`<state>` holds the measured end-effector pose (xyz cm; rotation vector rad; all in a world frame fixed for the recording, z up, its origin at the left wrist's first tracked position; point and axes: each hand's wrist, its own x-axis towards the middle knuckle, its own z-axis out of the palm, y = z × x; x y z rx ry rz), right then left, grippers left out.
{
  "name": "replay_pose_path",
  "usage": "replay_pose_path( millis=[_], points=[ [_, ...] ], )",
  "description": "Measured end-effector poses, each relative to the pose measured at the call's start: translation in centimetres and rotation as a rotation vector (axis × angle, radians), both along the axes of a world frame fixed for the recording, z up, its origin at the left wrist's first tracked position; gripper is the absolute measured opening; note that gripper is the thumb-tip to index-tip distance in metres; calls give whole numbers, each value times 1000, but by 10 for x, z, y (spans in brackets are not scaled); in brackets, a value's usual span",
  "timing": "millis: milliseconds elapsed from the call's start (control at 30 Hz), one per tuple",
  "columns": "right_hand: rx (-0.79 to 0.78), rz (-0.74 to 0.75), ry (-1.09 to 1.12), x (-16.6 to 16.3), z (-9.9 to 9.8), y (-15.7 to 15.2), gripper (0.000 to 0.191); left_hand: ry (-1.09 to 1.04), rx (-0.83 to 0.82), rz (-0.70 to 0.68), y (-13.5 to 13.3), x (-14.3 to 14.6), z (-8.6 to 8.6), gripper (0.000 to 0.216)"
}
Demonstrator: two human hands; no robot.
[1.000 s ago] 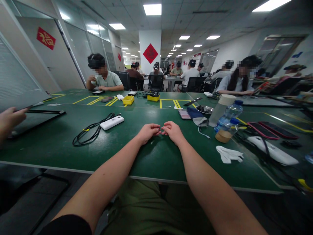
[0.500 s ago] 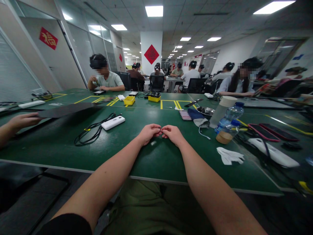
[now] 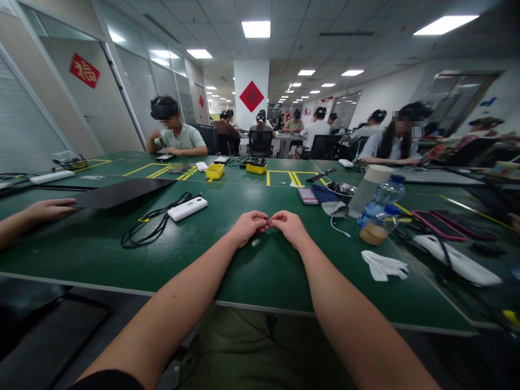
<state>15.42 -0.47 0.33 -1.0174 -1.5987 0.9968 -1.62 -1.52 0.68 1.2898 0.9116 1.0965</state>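
While their fingertips touch, left hand [image 3: 247, 227] and right hand [image 3: 291, 226] curl narrow over the dark green tabletop [image 3: 101, 249] — anything pinched is too small to tell; a tiny pale scrap [image 3: 255, 242] lies just beside the left.

- Table [image 3: 101, 244]: dark green, with yellow tape lines toward twelve o'clock.
- Power bank [image 3: 187, 208], ten o'clock: white; its cable [image 3: 150, 227] black.
- Tray [image 3: 214, 171], twelve o'clock: yellow.
- Cloth [image 3: 384, 266], three o'clock: white.
- Bottle [image 3: 379, 197], two o'clock: clear, blue cap.
- Scrap [image 3: 255, 243], centre: pale.
- Trousers [image 3: 244, 352], six o'clock: olive green.
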Motion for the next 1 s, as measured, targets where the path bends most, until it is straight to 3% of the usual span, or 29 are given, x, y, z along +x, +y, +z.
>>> replay_pose_path(
  millis=[400, 633, 1000],
  points=[
    [-45, -1, 91, -3, 0, -2, 30, 42, -6, 6, 2, 2, -3, 23],
    [-65, -10, -20, -3, 2, -5, 18, 9, -72, 20, -1, 3, 2, 20],
    [-161, 11, 111, -4, 6, -9, 19, -32, -71, 10, -1, 3, 0, 32]
  ],
)
